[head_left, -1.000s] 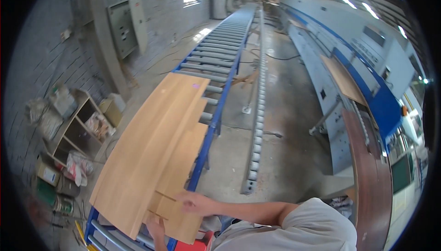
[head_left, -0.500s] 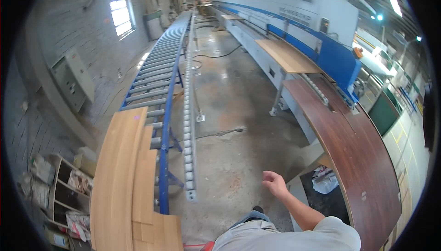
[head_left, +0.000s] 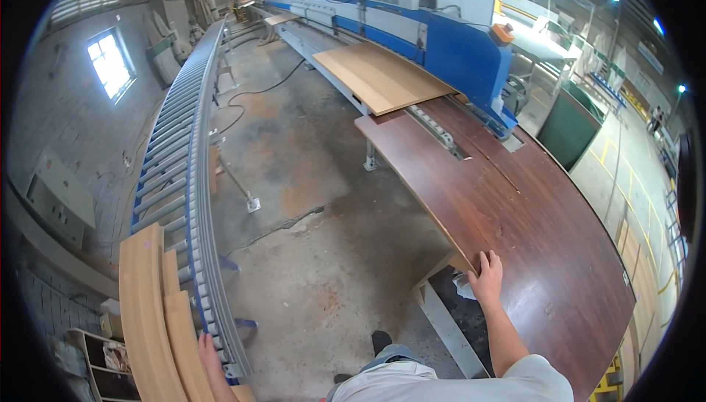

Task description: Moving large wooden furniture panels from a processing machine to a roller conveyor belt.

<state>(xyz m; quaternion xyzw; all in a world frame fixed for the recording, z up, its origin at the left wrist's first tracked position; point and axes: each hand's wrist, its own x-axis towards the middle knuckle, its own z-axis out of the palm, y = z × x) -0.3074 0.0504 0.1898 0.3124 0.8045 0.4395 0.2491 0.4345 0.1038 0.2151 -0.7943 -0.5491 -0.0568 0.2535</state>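
Note:
My right hand (head_left: 487, 278) rests on the near left edge of a dark brown wood-grain tabletop (head_left: 529, 255), fingers on the surface and apart. At the lower left, my left hand (head_left: 210, 358) lies between a stack of light wood boards (head_left: 141, 292) and the rail of a roller conveyor (head_left: 173, 174). Its fingers look stretched out, though they show only in part. Beyond the tabletop, a light wood panel (head_left: 382, 75) lies on the bed of a long white and blue machine (head_left: 460, 52).
Concrete floor (head_left: 294, 262) runs between conveyor and machine, with a black cable (head_left: 268, 84) across it. Under the tabletop is an open box-like space (head_left: 460, 321) with white plastic. A shelf (head_left: 103, 369) stands lower left, a green bin (head_left: 570, 130) at right.
My view has swung right and closer to the brown tabletop. My right hand has gone from the air onto its edge. My left hand has come into view beside the boards.

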